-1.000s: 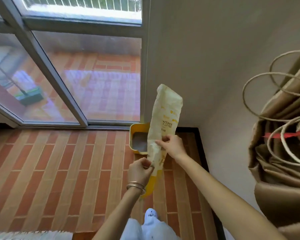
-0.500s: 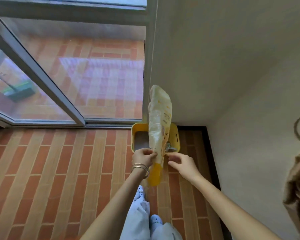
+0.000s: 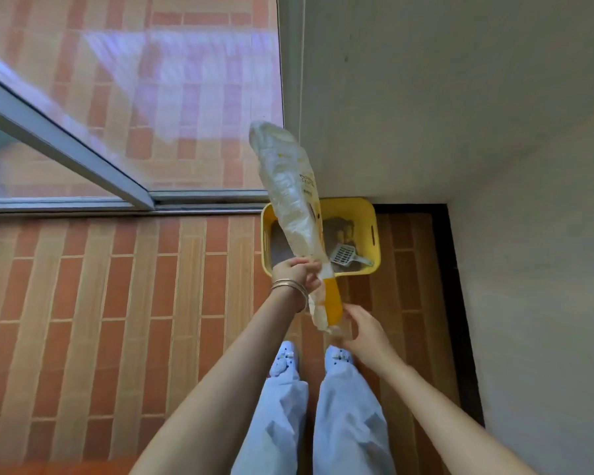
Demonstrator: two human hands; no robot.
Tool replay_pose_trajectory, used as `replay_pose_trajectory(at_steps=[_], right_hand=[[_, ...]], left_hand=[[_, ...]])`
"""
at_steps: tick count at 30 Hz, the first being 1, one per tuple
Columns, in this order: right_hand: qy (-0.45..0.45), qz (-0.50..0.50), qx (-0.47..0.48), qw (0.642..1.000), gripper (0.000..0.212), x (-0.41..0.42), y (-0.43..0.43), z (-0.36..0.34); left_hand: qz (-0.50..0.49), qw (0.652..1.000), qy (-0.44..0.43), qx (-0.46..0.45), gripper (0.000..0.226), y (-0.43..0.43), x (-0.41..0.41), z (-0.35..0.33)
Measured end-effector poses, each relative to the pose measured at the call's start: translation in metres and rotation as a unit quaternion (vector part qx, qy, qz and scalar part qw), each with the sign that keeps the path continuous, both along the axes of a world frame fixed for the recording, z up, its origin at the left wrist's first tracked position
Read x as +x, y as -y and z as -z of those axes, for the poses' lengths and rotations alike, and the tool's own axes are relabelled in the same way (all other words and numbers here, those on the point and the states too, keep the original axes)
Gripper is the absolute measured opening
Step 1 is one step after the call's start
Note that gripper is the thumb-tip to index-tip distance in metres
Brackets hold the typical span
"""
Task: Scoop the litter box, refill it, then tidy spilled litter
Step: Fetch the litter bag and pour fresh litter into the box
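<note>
While the left hand (image 3: 297,271) grips the litter bag (image 3: 290,186) just above its yellow lower end, the bag stands nearly upright in the middle of the frame, its crumpled top leaning toward the upper left. Gold bangles (image 3: 288,286) circle that wrist. At the bag's bottom end the right hand (image 3: 362,332) has its fingers against the plastic; the blur leaves it unclear whether they pinch it or only touch. Behind the bag, the yellow litter box (image 3: 350,202) sits on the brick floor (image 3: 117,286) in the corner where the glass door (image 3: 151,97) meets the wall (image 3: 460,97). A pale scoop (image 3: 344,255) lies inside on the grey litter (image 3: 343,231), toward the box's lower right. Pale blue trousers (image 3: 347,423) fill the lower centre.
</note>
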State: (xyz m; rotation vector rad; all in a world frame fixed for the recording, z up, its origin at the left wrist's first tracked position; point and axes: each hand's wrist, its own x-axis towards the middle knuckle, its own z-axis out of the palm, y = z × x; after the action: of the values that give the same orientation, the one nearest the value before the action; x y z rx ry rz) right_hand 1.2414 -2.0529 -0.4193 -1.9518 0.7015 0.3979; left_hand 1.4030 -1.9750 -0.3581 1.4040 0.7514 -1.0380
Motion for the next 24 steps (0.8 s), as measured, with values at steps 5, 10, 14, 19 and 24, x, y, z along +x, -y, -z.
replay_pose_trajectory(at_steps=[5, 10, 14, 19, 24], right_hand=[[0.026, 0.07, -0.084, 0.994, 0.014, 0.007, 0.014, 0.048], [0.009, -0.006, -0.03, 0.999, 0.041, 0.024, 0.031, 0.078], [-0.025, 0.039, 0.0, 0.999, 0.031, 0.026, 0.027, 0.099], [-0.036, 0.074, -0.072, 0.994, 0.013, 0.018, 0.028, 0.115], [-0.032, 0.105, -0.108, 0.988, 0.022, 0.024, 0.035, 0.123]], left_hand=[[-0.009, 1.0, -0.018, 0.016, 0.019, 0.018, 0.006, 0.058], [-0.022, 0.999, -0.032, 0.018, 0.018, 0.031, 0.011, 0.098], [-0.005, 0.998, -0.055, 0.024, 0.027, 0.045, 0.012, 0.123], [0.029, 0.998, -0.055, 0.018, 0.015, 0.051, 0.008, 0.144], [0.115, 0.991, 0.059, -0.023, 0.004, 0.038, 0.001, 0.168]])
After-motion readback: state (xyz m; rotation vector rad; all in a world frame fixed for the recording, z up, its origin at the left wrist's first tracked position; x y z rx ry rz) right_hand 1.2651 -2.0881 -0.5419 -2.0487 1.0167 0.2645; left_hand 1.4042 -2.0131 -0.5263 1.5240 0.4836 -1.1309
